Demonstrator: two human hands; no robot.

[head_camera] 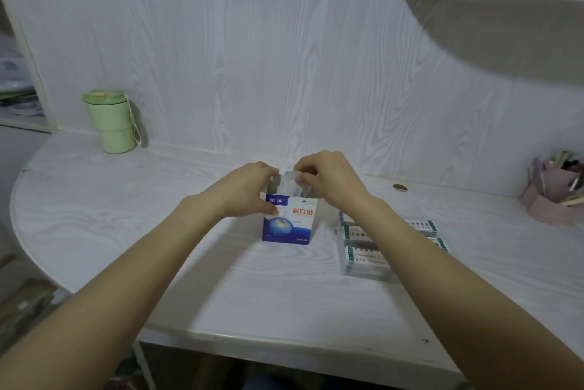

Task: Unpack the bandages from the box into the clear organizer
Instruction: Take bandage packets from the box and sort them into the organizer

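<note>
Far left, a green lidded cup [111, 121] stands against the back wall, well apart from the work. At centre, my left hand [249, 189] clasps the upper left side of the bandage box [288, 221], thumb on the printed front, fingers curled over the far top edge; the forearm runs in low from the near left. The box stands upright on the white table [126, 216], top open, flaps up. I judge it to be light, thin card that dents under a hard squeeze and will tip or lift unless held down, so a steadying hold near the rim suits it. My right hand [325, 179] arches over the opening, wrist raised, fingertips pinched on a bundle of bandages [292, 179] standing partly out of the box. These look like thin wrapped strips, soft, slick and prone to fanning apart; I would take them as a stack by the top ends. Just right of the box, partly under my right forearm, lies the clear organizer [366, 269], with green-edged packets already in it. Far right, a pink pen holder [551, 198].
</note>
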